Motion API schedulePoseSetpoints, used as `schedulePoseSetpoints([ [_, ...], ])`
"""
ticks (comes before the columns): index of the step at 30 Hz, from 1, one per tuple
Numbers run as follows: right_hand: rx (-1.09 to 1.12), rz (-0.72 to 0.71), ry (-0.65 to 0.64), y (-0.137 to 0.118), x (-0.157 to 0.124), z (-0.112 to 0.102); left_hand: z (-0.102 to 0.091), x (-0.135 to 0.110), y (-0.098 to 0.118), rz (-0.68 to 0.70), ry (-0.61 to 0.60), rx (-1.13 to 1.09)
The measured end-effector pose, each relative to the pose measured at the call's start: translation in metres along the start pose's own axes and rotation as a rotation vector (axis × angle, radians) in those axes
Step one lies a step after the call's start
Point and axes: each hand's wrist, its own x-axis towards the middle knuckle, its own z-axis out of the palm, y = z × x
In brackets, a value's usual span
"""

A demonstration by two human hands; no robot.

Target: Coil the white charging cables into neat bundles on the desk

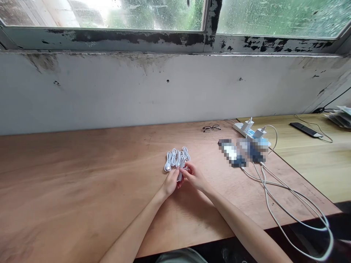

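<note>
Both my hands meet near the middle of the wooden table, closed on one bundled white charging cable (180, 177). My left hand (171, 182) grips it from the left side. The fingers of my right hand (194, 176) pinch it from the right, close to a thin loose end. Just beyond my fingers lie several more coiled white cables (173, 157), side by side on the tabletop. One of them, at the left, shows a USB plug (168, 167). My fingers partly hide the held bundle.
Eyeglasses (211, 128) lie near the wall. A white power strip (241, 128) with chargers stands at the back right, beside blurred devices (231, 152). Long white cords (294, 188) loop over the right table edge. A black phone (305, 129) rests on the neighbouring lighter table (315, 164).
</note>
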Motion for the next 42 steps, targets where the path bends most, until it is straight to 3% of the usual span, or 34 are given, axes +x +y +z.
schedulePoseSetpoints([
  [12,-0.143,-0.098,0.058,-0.003,0.001,-0.004,-0.002,0.001,-0.002,0.046,-0.020,0.012],
  [17,-0.093,-0.105,0.006,-0.001,0.004,-0.006,-0.006,0.002,-0.004,0.038,0.026,0.091],
  [23,-0.066,-0.129,0.166,0.002,0.020,-0.036,-0.009,0.002,-0.004,0.065,0.111,0.151],
  [26,-0.303,-0.083,0.276,0.007,0.027,-0.063,-0.010,0.003,-0.004,0.086,0.116,0.153],
  [30,-0.658,-0.046,0.298,0.015,0.031,-0.088,-0.012,0.004,-0.006,0.060,0.126,0.130],
  [39,-1.134,-0.091,0.372,0.038,0.041,-0.107,-0.015,0.006,-0.009,0.085,0.124,0.160],
  [42,-1.199,-0.105,0.384,0.044,0.044,-0.109,-0.015,0.006,-0.010,0.107,0.121,0.193],
])
